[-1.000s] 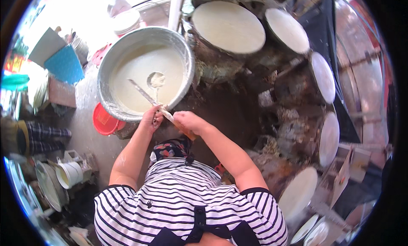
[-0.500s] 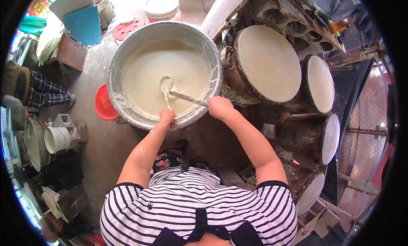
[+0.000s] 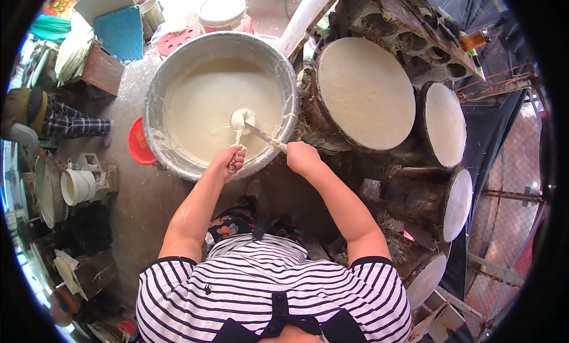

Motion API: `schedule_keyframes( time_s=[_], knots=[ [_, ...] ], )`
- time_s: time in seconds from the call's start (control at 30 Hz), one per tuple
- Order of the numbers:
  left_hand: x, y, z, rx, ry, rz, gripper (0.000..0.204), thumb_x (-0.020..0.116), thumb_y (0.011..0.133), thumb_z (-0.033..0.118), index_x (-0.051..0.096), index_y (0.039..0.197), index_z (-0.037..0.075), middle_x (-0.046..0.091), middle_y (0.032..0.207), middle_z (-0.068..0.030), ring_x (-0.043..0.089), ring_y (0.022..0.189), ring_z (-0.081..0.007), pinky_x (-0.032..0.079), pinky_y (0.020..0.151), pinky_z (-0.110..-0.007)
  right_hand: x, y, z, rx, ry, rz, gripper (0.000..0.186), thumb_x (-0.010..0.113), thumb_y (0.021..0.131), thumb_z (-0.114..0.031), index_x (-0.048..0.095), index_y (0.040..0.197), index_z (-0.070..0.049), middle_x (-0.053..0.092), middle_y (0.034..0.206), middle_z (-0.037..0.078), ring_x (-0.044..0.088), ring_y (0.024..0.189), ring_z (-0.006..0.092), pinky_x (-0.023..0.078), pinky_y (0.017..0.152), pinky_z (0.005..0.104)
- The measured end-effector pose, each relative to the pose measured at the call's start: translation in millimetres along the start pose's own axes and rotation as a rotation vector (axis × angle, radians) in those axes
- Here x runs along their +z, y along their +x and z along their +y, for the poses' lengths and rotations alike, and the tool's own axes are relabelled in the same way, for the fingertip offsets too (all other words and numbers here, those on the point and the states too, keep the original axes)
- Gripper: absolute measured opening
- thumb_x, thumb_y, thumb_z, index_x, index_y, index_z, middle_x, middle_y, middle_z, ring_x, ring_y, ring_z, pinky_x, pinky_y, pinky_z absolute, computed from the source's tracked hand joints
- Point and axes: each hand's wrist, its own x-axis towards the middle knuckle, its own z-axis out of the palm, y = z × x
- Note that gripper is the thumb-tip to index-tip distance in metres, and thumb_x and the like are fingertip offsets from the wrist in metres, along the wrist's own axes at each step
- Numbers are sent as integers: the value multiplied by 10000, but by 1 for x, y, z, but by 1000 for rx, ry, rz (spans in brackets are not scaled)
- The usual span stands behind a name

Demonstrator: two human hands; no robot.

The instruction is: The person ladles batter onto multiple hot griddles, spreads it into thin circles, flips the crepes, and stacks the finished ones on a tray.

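A large grey tub stands in front of me, holding a pale, creamy batter. My right hand is wrapped round the handle of a ladle, which slants in from the right. Batter fills the ladle's bowl, over the near right part of the tub. At the tub's near rim my left hand is closed round a thin, batter-coated utensil. Its upper end meets the ladle's bowl; its exact kind is hidden under the coating.
Round drums with pale tops, including a large one, line the right side. Left of the tub is a red basin. A lidded white bucket stands behind it. Another person's checked trouser leg shows at far left, above a white bucket.
The ladle has moved toward the tub's near right side, and its bowl now looks full of batter. My left hand has turned, showing its curled fingers. The view has shifted slightly.
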Motion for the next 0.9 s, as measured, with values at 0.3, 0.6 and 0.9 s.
schedule_keyframes(
  time_s=[0.3,0.6,0.9],
  knots=[
    [107,-183,11,428,14,-295,139,389,964,168,404,903,44,418,683,29,344,441,-15,296,309,-166,-166,-113,5,-212,-57,313,182,455,829,-58,586,942,-1,638,847,199,643,778,338,516,675,443],
    [97,-254,-17,768,183,-104,129,479,926,187,465,931,59,429,653,12,359,416,-45,276,310,-192,-133,-124,59,-588,-147,1056,306,581,809,-107,604,1109,-162,506,645,53,582,603,225,465,500,370],
    [58,-192,-34,228,167,-81,166,406,956,200,496,953,60,383,588,44,283,359,-51,207,274,-198,-30,-141,63,-336,542,1266,242,568,820,-17,593,1057,-56,603,849,157,602,706,319,504,591,364]
  ],
)
